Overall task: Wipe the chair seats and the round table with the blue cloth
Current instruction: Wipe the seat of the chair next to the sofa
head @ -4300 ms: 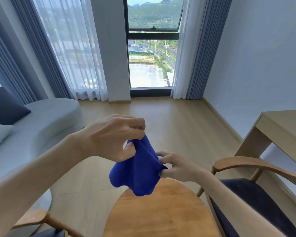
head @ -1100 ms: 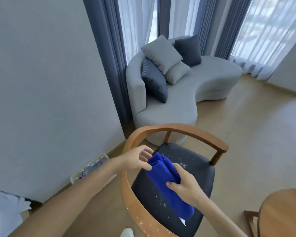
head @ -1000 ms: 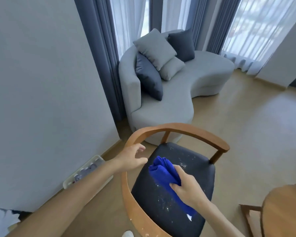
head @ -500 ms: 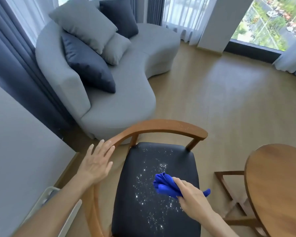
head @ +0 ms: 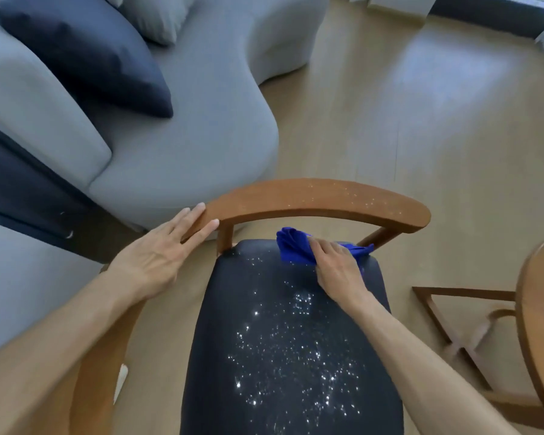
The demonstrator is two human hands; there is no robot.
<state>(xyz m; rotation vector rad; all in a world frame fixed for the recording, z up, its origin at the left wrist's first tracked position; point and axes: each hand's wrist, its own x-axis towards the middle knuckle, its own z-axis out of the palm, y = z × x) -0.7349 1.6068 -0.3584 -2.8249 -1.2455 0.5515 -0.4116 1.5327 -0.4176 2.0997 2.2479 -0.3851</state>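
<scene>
A crumpled bright blue cloth (head: 299,245) is pressed onto the far right part of a dark navy padded chair seat (head: 283,356) by the right hand (head: 336,271), whose fingers are curled over the bunched fabric and hold it against the upholstery; one loose corner of the cloth is seen sticking out to the right of the hand, near the seat's far right edge. The seat is speckled with many small white crumbs or flecks (head: 296,350), spread mostly over its middle and near parts, and a few more flecks are visible on the curved brown wooden backrest rail (head: 321,200) that arcs around the far side of the seat. The left hand (head: 164,252) is laid flat with straight, spread fingers on the left end of that rail, nothing being gripped by it. A pale grey curved sofa (head: 182,146) is seen beyond the chair on the light wooden floor (head: 421,127), with a dark navy cushion (head: 85,54) resting on it. The edge of a round brown wooden table (head: 540,309) is seen at the right border, well apart from the cloth, with its wooden base frame (head: 446,321) below it.
</scene>
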